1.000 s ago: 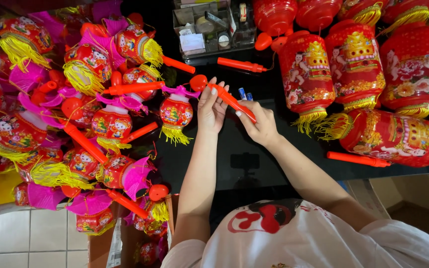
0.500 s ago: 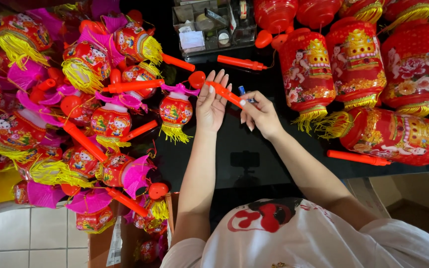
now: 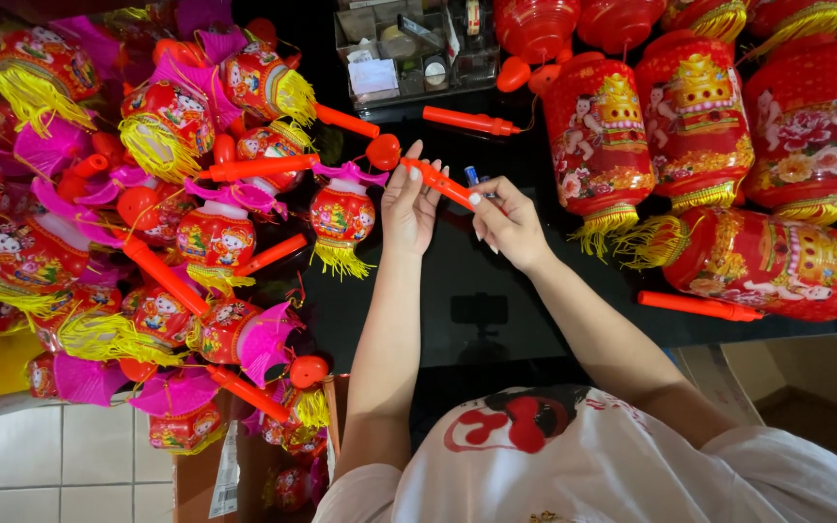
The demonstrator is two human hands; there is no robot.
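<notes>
Both hands meet over a black table (image 3: 496, 300). My left hand (image 3: 411, 203) holds an orange plastic stick handle (image 3: 438, 180) near its round end, from which a small red lantern (image 3: 342, 217) with a pink top and yellow tassel hangs. My right hand (image 3: 506, 221) grips the same handle further along, fingers curled around it. A small blue object (image 3: 472, 175) shows just behind my right fingers; what it is I cannot tell.
Several small red-and-pink lanterns with orange sticks (image 3: 157, 252) are heaped on the left. Large red paper lanterns (image 3: 709, 126) fill the right side. A clear box of small items (image 3: 409, 53) stands at the back. Loose orange sticks (image 3: 699, 306) lie on the table.
My right hand has slid slightly along the orange handle and its fingers have curled more. The left hand and the hanging lantern stay almost where they were.
</notes>
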